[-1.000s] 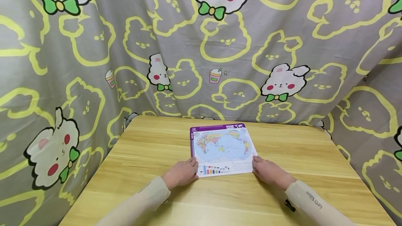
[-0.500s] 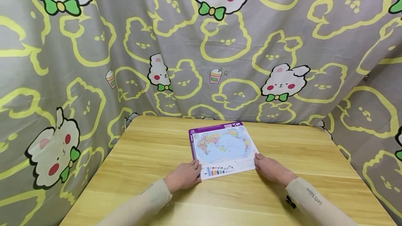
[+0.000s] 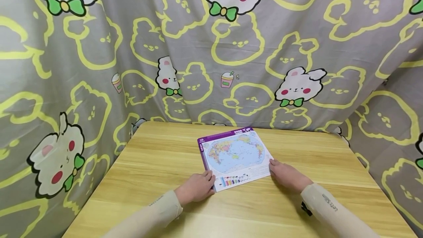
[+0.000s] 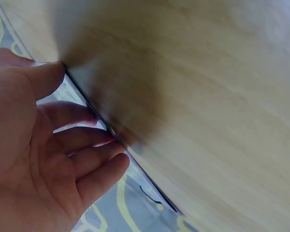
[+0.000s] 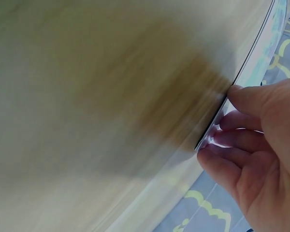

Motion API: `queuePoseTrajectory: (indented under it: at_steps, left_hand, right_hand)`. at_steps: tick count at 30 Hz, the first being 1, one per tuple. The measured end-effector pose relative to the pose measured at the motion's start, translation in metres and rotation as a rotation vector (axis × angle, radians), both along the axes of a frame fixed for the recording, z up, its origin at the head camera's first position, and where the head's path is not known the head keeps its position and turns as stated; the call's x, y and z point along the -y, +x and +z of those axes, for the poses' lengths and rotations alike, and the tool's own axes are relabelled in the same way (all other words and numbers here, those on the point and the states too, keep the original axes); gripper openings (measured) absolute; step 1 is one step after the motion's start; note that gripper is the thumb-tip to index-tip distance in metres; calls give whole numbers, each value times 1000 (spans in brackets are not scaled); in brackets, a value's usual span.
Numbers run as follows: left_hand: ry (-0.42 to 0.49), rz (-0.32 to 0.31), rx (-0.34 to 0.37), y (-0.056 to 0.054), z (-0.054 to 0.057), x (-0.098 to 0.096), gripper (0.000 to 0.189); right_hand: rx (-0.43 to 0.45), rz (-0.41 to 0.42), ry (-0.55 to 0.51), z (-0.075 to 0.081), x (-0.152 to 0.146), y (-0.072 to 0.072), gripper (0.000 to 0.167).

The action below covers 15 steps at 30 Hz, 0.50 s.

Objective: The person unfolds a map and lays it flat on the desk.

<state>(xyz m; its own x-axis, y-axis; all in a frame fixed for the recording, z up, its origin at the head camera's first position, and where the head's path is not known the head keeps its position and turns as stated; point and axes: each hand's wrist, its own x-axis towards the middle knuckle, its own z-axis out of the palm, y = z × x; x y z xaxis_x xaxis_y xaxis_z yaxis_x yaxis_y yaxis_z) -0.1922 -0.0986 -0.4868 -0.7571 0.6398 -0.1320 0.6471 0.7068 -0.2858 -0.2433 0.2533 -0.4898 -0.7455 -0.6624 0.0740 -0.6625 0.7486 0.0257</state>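
A thin, flat world map board (image 3: pixel 234 157) with a purple top and left border lies on the wooden table, turned counterclockwise so its right side sits farther back. My left hand (image 3: pixel 196 187) holds its lower left edge; in the left wrist view thumb and bent fingers (image 4: pixel 101 176) meet along that edge. At the lower right side my right hand (image 3: pixel 289 175) holds the opposite edge, its thumb and fingertips against the rim in the right wrist view. The board's underside is hidden.
The light wooden table (image 3: pixel 158 153) stretches around the board on all sides. Behind it and at both sides hangs a grey curtain (image 3: pixel 195 39) with rabbit drawings and yellow outlines. A small black item (image 3: pixel 306 208) shows under the right sleeve.
The map board has turned counterclockwise on the table. My left hand has come slightly nearer and to the right with its edge, while my right hand has shifted a little away and right.
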Motion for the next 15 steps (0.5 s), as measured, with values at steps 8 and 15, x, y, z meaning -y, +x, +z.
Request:
queuePoseTrajectory:
  at_steps: [8,15]
  left_hand:
    - [-20,-25,-15,5,4,-4,54]
    - [-41,-52,-32,9,6,-7,52]
  right_hand:
    - [5,-6,-11,-1,-3,-8,20]
    - [8,-7,-33,1,-5,-9,16]
